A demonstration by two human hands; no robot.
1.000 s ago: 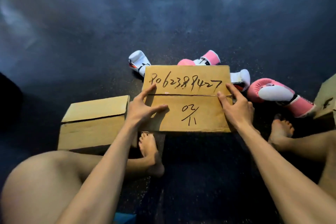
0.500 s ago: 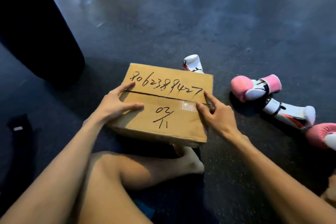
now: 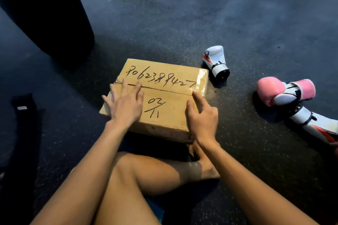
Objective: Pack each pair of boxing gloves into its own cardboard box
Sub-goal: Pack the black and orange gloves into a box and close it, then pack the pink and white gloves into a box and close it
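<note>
A closed cardboard box [image 3: 164, 86] with handwritten numbers lies on the dark floor in front of me. My left hand [image 3: 126, 105] rests flat on its left half, fingers spread across the flap seam. My right hand [image 3: 201, 117] touches the box's right near corner, index finger stretched to the seam, holding nothing. A white glove [image 3: 216, 61] with red marks lies just right of the box's far corner. A pink glove [image 3: 282, 90] lies further right, and another white glove [image 3: 314, 126] lies below it at the frame's right edge.
A large black cylinder, like a punching bag [image 3: 45, 9], stands at the upper left. A black strap-like item [image 3: 22, 106] lies on the floor at the left. My bare legs [image 3: 146, 179] are folded under the box's near edge. Dark speckled floor all around.
The view swung left, so the second cardboard box is out of frame. The box now lies flatter on the floor. My left hand moved from its left edge onto the top.
</note>
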